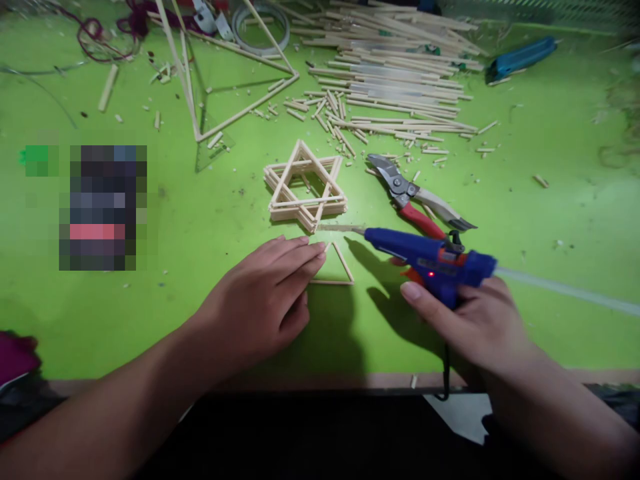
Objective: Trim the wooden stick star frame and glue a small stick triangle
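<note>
A small triangle of thin wooden sticks [333,283] lies flat on the green tabletop. My left hand [265,287] covers its left part, fingers together and fingertips at its top corner; the thumb is tucked beneath. My right hand [480,320] grips a blue hot glue gun [415,252] with an orange trigger, a lit red light and a clear glue stick out of its back. The gun's nozzle points left, near the lower tip of a layered six-pointed star of sticks [333,200] standing just beyond the triangle.
Pruning shears [400,187] lie right of the star. Behind are a pile of sticks [400,87], a larger stick frame [250,110], a tape roll [260,30] and a blue cutter [523,59]. A blurred dark object [103,207] lies left. The table edge [350,381] runs in front.
</note>
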`<state>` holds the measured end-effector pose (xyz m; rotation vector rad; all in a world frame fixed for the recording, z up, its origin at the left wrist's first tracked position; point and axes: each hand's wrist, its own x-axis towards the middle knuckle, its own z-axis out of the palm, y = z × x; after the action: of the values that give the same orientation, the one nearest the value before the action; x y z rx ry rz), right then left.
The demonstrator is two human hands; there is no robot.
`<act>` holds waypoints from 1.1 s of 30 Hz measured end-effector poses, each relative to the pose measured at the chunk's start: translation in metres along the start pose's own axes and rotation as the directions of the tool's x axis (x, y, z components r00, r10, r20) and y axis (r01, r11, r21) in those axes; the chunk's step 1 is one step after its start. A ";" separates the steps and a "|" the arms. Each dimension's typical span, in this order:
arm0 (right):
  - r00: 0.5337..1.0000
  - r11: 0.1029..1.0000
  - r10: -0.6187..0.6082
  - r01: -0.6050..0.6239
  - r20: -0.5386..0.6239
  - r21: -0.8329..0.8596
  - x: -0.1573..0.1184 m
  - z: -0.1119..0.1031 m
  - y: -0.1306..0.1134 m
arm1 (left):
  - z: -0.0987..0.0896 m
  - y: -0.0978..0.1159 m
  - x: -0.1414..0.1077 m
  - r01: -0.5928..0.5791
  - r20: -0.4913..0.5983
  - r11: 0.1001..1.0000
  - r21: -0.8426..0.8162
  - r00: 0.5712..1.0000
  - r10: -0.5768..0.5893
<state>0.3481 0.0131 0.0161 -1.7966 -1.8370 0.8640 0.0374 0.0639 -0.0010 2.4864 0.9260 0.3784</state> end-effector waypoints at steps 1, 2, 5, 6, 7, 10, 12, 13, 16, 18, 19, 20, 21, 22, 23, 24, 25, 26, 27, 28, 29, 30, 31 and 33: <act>0.998 0.999 0.046 -0.045 -0.032 0.013 0.000 -0.003 0.002 | 0.000 0.000 0.000 -0.001 -0.005 1.000 0.003 1.000 0.001; 0.993 0.994 0.106 -0.104 -0.056 0.032 0.001 -0.006 0.003 | 0.001 0.000 -0.001 -0.001 -0.010 1.000 0.003 1.000 0.001; 0.946 0.951 0.294 -0.276 -0.134 0.139 0.004 -0.019 0.004 | 0.001 0.000 -0.002 0.010 -0.015 1.000 0.003 1.000 -0.010; 0.927 0.936 0.332 -0.301 -0.174 0.182 0.004 -0.024 0.004 | 0.001 0.000 -0.002 0.015 -0.010 1.000 0.004 1.000 -0.015; 0.911 0.927 0.351 -0.307 -0.214 0.214 0.005 -0.031 0.004 | 0.000 0.000 -0.002 0.019 -0.004 1.000 0.009 1.000 -0.019; 0.887 0.926 0.376 -0.357 -0.267 0.120 0.002 -0.053 0.011 | 0.000 0.000 -0.002 0.015 0.005 0.999 0.028 1.000 -0.015; 0.832 0.856 0.479 -0.514 -0.281 -0.064 -0.001 -0.065 0.024 | -0.001 0.000 -0.002 0.006 -0.007 0.999 0.044 1.000 -0.006; 0.779 0.788 0.531 -0.599 -0.333 -0.144 0.000 -0.069 0.033 | -0.001 0.000 -0.002 0.005 -0.012 0.999 0.053 1.000 -0.005; 0.690 0.537 0.629 -0.719 -0.358 -0.441 0.006 -0.072 0.058 | -0.001 0.002 -0.003 0.027 -0.002 0.996 0.084 1.000 -0.027; 0.698 0.465 0.640 -0.684 -0.321 -0.562 0.011 -0.070 0.065 | -0.001 0.004 -0.002 0.059 0.017 0.993 0.100 0.998 -0.061; 0.697 0.430 0.642 -0.672 -0.319 -0.603 0.012 -0.070 0.065 | -0.002 0.004 -0.002 0.074 0.022 0.992 0.107 0.997 -0.077; 0.696 0.403 0.642 -0.663 -0.322 -0.630 0.011 -0.071 0.061 | -0.002 0.005 -0.001 0.087 0.025 0.990 0.113 0.996 -0.090; 0.699 0.384 0.632 -0.658 -0.335 -0.648 0.009 -0.072 0.055 | -0.003 0.006 -0.001 0.096 0.025 0.988 0.119 0.995 -0.099; 0.704 0.373 0.613 -0.658 -0.359 -0.654 0.005 -0.073 0.046 | -0.004 0.006 -0.001 0.099 0.025 0.987 0.123 0.994 -0.103; 0.733 0.407 0.572 -0.642 -0.367 -0.649 0.000 -0.074 0.035 | -0.004 0.006 -0.001 0.099 0.029 0.987 0.127 0.994 -0.103; 0.771 0.460 0.505 -0.621 -0.388 -0.635 -0.004 -0.074 0.024 | -0.005 0.006 -0.001 0.094 0.032 0.987 0.131 0.995 -0.099; 0.811 0.519 0.418 -0.582 -0.408 -0.626 -0.007 -0.071 0.012 | -0.005 0.006 -0.001 0.085 0.032 0.987 0.133 0.995 -0.090; 0.865 0.604 0.301 -0.499 -0.402 -0.621 -0.008 -0.066 0.000 | -0.005 0.005 -0.001 0.071 0.032 0.988 0.135 0.997 -0.076; 0.930 0.727 0.150 -0.334 -0.335 -0.601 -0.007 -0.058 -0.010 | -0.005 0.005 -0.001 0.056 0.031 0.989 0.138 0.998 -0.061; 0.970 0.838 -0.020 -0.115 -0.241 -0.533 -0.004 -0.048 -0.018 | -0.005 0.004 0.000 0.042 0.032 0.989 0.142 0.998 -0.047; 0.972 0.903 -0.176 0.097 -0.154 -0.419 0.000 -0.035 -0.025 | -0.005 0.004 0.000 0.031 0.032 0.989 0.146 0.999 -0.036; 0.965 0.920 -0.254 0.219 -0.069 -0.325 0.006 -0.020 -0.029 | -0.004 0.004 0.000 0.025 0.035 0.988 0.150 0.999 -0.031; 0.946 0.909 -0.324 0.302 -0.029 -0.287 0.013 -0.005 -0.031 | -0.004 0.004 0.001 0.024 0.038 0.988 0.152 0.999 -0.030; 0.911 0.879 -0.412 0.400 0.011 -0.259 0.024 0.023 -0.030 | -0.003 0.005 0.002 0.031 0.036 0.988 0.150 0.999 -0.036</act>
<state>0.3091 0.0345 0.0181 -1.4599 -2.2668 0.4386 0.0397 0.0629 0.0044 2.5993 1.0130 0.2579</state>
